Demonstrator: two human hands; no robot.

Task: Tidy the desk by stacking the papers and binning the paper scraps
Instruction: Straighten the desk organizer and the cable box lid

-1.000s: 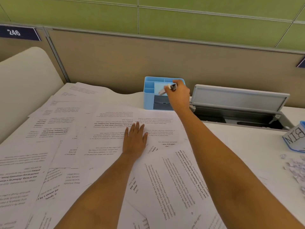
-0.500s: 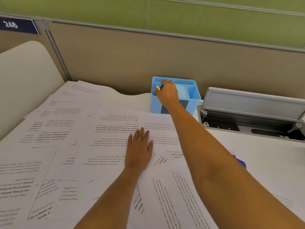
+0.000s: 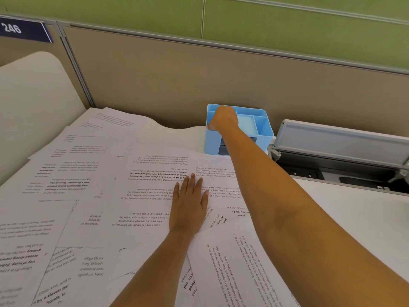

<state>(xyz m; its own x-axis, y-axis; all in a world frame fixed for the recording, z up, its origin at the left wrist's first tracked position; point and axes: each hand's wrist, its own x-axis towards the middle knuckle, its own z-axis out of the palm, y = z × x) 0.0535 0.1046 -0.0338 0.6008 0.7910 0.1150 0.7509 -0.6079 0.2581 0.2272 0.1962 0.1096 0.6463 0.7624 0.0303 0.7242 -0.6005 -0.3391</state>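
Your left hand [image 3: 189, 204] lay flat, fingers straight, on papers [image 3: 141, 196] too overlapped to count, while your right hand [image 3: 223, 118] reached into the one blue organizer [image 3: 261, 129], fingers hidden.

White desk [image 3: 354, 220]: overlapping printed papers [image 3: 143, 196] across left and middle, blue organiser [image 3: 262, 129] at the back, open grey hatch [image 3: 343, 140], possibly a cable tray, just beside it.

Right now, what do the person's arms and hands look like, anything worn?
Left hand and right hand are bare: no gloves, rings, watch or bands show. No sleeves show anywhere up to the frame edge.
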